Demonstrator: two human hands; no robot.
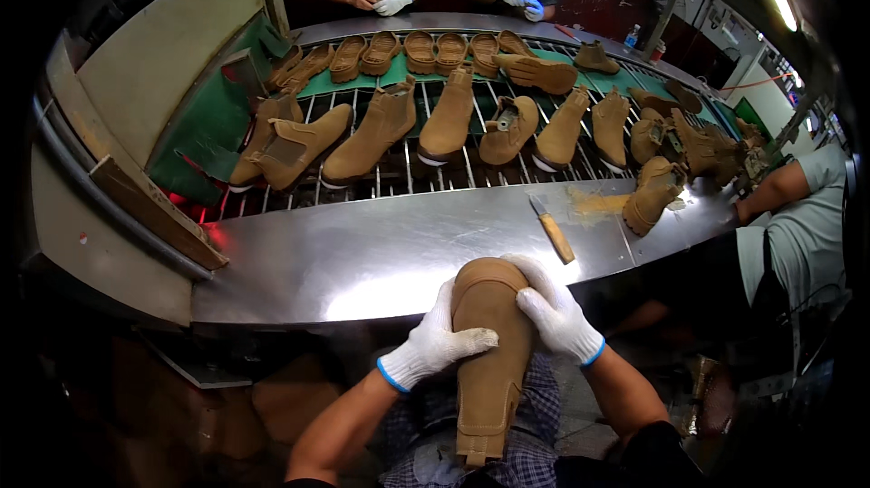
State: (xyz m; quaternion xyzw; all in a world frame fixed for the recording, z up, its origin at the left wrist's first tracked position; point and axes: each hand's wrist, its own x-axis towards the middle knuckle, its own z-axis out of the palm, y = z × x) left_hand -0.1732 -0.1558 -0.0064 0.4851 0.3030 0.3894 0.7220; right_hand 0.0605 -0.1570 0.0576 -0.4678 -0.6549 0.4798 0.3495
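Between my white-gloved hands is a tan ankle boot [489, 370], its toe end up against the metal ledge and its pull tab towards my lap. My left hand [441, 343] grips the boot's left side, thumb lying across the upper. On the other side my right hand [555, 309] wraps around the toe end, fingers partly hidden behind it. Just beyond, a knife with a wooden handle [555, 236] lies on the metal ledge [417, 252].
Past the ledge, tan boots [381, 133] and loose soles [420, 51] stand in rows on a rack of metal bars [381, 182]. A boot with a chunky sole [651, 198] sits at the ledge's right. A person [797, 216] is at the right; gloved co-workers' hands [394, 3] show across the rack.
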